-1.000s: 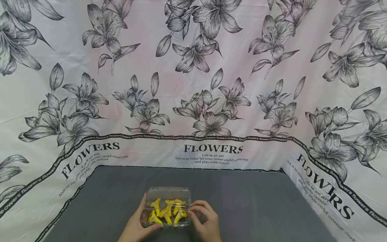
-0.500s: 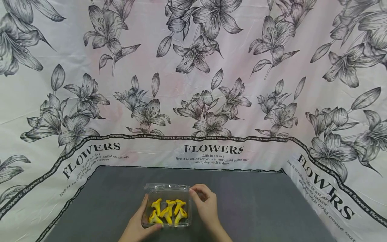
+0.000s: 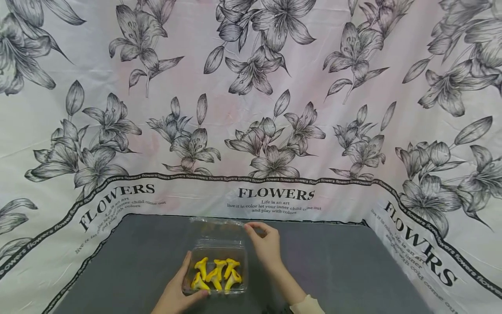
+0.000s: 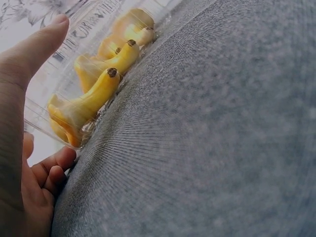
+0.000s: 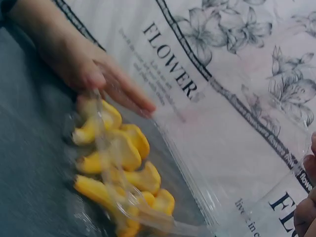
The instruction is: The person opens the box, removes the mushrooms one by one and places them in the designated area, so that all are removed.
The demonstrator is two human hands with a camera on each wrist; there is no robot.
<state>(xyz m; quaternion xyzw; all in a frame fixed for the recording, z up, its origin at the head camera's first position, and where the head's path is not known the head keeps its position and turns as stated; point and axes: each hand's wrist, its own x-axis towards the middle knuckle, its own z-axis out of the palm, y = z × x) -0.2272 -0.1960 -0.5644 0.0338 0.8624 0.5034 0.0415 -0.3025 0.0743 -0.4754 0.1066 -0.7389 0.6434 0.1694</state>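
Note:
A clear plastic clamshell box [image 3: 245, 272] sits on the grey table with its lid [image 3: 219, 230] swung up and back. Inside lie several yellow trumpet-shaped mushrooms [image 3: 215, 277], which look like chanterelles; dark stem ends show through the wall in the left wrist view. My left hand [image 3: 175, 291] grips the box at its left side, thumb at the front edge and fingers along the side. At the lid's far right corner, my right hand [image 3: 268, 246] pinches the edge between thumb and fingers. Only the fingertips [image 5: 306, 215] of that hand show in the right wrist view.
Grey cloth covers the table [image 3: 325, 266], which extends to both sides of the box. A white curtain [image 3: 274, 139] printed with black lilies and lettering stands behind the table and along both sides.
My right hand has moved up and away with the lid's edge, and the lid has swung from over the mushrooms to behind the box. The left hand stays on the box.

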